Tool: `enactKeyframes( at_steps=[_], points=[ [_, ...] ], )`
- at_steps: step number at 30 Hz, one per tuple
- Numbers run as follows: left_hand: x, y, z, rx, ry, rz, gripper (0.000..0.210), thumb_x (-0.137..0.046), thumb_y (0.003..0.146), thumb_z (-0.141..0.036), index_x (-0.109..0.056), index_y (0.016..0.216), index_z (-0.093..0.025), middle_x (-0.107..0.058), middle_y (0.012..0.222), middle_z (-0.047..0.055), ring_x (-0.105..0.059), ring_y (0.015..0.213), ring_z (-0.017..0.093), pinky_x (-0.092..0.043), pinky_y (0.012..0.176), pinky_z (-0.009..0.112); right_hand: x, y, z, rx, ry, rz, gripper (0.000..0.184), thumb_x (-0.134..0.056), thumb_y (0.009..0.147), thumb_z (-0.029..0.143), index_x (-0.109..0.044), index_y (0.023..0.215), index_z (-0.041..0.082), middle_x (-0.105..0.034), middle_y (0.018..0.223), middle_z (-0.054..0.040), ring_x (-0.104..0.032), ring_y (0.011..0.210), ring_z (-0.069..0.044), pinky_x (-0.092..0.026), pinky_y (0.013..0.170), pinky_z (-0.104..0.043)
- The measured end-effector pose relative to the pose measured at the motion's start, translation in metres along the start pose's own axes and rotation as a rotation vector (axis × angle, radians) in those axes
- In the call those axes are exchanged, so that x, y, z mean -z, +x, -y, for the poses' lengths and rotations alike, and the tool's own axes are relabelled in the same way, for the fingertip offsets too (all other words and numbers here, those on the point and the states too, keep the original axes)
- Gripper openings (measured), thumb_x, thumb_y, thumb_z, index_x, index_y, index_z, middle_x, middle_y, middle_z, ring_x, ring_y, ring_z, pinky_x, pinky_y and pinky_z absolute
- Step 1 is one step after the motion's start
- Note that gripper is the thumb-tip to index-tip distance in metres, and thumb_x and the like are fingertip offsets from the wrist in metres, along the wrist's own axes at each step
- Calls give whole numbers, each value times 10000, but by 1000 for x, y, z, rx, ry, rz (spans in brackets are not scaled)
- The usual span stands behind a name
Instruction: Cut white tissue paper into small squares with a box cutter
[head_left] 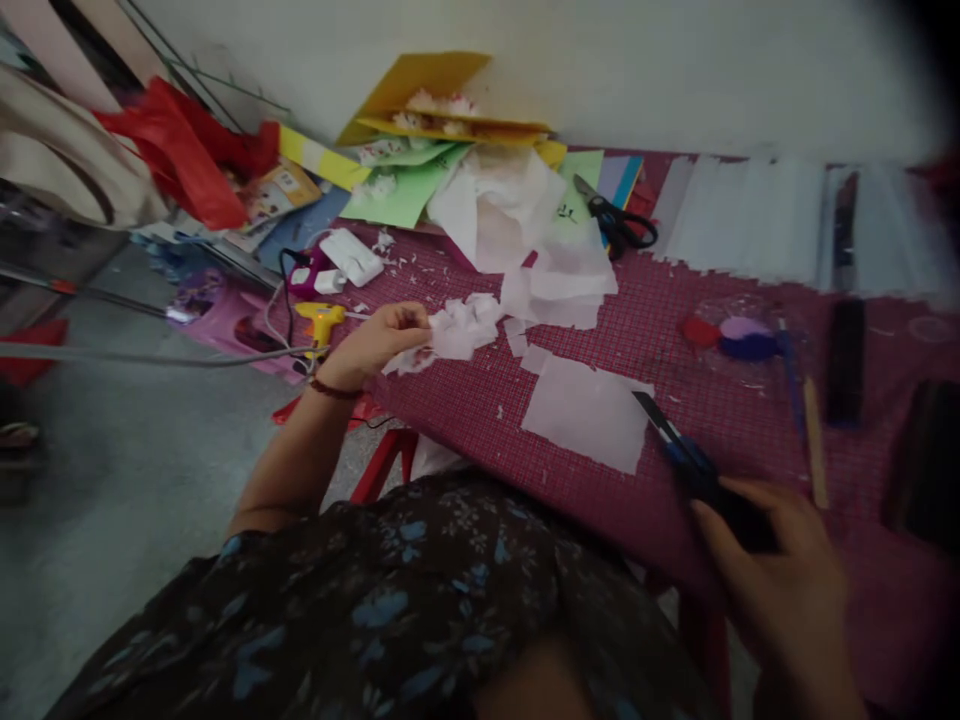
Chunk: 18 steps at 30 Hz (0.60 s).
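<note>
My left hand (394,335) pinches thin white paper pieces (466,327) at the table's near left edge; its fingers are closed on them. At the lower right, my right hand (787,560) is wrapped round a utility knife (690,465), its blade out and pointing up and left. The blade tip lies over the right edge of a flat white paper sheet (589,410); whether it touches cannot be told. Small paper scraps lie between this sheet and a larger pile of thin white paper (559,285) farther back.
A yellow glue gun (322,325) and a white power adapter (351,257) lie left of my left hand. Black scissors (619,220) rest at the back. Right of centre are coloured discs in clear plastic (739,338) and a wooden stick (815,445). Clear plastic sleeves (742,215) line the back right.
</note>
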<state>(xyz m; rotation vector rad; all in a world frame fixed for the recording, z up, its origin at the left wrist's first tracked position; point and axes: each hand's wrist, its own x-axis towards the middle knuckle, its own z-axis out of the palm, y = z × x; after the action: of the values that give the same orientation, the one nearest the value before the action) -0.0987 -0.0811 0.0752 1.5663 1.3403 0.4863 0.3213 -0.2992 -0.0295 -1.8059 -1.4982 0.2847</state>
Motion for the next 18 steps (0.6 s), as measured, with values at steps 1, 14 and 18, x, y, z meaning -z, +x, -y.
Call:
enactKeyframes(
  at_steps=[1,14,18],
  points=[
    [12,1,7,16,85,-56,215,-659,709,-348,-484,730,-224,-538,614,-49,-473,514,98,-395,536,247,-1,0,0,-3,-7,-1,245,-724,847,461,-688,1061,348,-677,997,-84,-670,961,-390,-525,897,-662],
    [-11,-10,8,-263,905,-456,311,-555,960,-412,-613,1220,-252,-653,1295,97,-581,1247,293,-445,1096,460,0,1,10,46,-96,-84,212,-765,821,313,-694,1021,310,-693,949,-103,-680,909,-364,-553,835,-557],
    [-74,-14,-8,-636,833,-13,285,-521,999,-370,-620,1226,-229,-681,1259,108,-622,1195,277,-476,1062,437,-1,-1,11,-48,-179,-160,226,-722,845,335,-689,1030,210,-693,982,-110,-650,978,-336,-524,915,-570]
  ],
)
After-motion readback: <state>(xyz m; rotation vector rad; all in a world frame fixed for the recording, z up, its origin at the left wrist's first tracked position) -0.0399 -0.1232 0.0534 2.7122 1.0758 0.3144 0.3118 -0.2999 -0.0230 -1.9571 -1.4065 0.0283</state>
